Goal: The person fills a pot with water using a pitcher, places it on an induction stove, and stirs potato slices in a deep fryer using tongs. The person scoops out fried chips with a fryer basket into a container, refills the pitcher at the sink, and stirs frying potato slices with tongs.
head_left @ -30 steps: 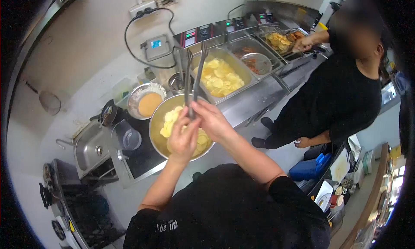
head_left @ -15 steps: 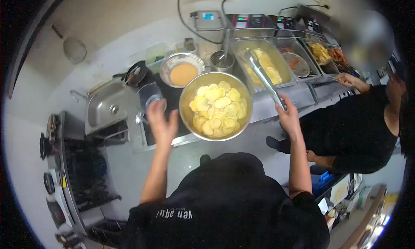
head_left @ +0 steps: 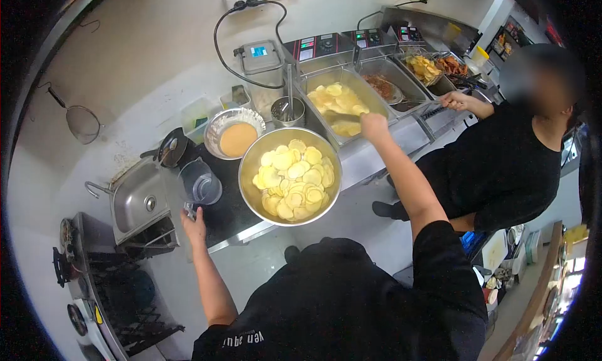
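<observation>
Jabbing the grey metal tongs point(head_left: 342, 116) at the round pale-yellow slices point(head_left: 332, 97) in the rectangular steel vat point(head_left: 326, 77) right of the big round steel bowl point(head_left: 248, 164) could splash, tbh, right arm point(head_left: 409, 180) stretched out, right hand point(head_left: 375, 126) clamped on tongs, left hand point(head_left: 194, 226) left of the bowl, can't tell if gripping.

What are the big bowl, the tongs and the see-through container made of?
The big bowl looks like metal, probably steel: its smooth rim shines. The tongs seem to be gray metal, but they're too small to be sure. The container is probably clear plastic, maybe glass: you can see through it.
</observation>
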Demonstrator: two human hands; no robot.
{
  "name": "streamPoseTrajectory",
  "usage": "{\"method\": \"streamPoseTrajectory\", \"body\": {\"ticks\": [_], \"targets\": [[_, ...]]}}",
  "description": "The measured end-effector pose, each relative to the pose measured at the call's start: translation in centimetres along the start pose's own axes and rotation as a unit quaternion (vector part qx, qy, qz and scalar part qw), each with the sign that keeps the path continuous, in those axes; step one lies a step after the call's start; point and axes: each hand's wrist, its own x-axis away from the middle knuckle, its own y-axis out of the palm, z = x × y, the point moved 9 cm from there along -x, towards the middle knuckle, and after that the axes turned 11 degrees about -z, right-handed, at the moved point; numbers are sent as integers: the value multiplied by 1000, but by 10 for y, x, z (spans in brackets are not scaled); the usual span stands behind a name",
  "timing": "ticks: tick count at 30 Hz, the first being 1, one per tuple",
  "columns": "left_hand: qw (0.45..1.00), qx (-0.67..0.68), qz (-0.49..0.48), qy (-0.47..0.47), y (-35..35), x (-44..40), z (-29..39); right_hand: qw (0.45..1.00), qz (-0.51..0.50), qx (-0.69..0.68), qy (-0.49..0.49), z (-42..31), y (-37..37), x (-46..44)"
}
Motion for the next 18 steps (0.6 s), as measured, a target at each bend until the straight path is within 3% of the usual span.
{"method": "streamPoseTrajectory", "body": {"ticks": [5,6,7,8,9,11,12,13,16,18], "targets": [[990,128,-36,-48,7,7,-8,996,-24,-6,80,56,-14,-18],[990,130,-35,-45,6,14,7,998,16,-23,62,69,-13,-22],[993,106,-50,-6,12,12,0,997,4,-47,55,82,-7,-27],[989,93,-112,-30,9,25,37,993,-23,-85,79,82,-17,-16],[996,52,-58,37,21,11,2,997,8,-60,54,63,-40,3],[999,-3,-38,-3,13,24,22,996,4,-88,-10,68,-4,-13],[999,39,0,7,8,31,30,993,16,-112,-20,64,4,-14],[1000,20,17,-1,12,28,22,993,-21,-111,21,67,22,-17],[999,2,40,-8,17,26,22,997,-25,-77,-3,58,15,-7],[999,-1,47,-3,13,23,31,968,-180,-169,53,22,-39,53]]}}
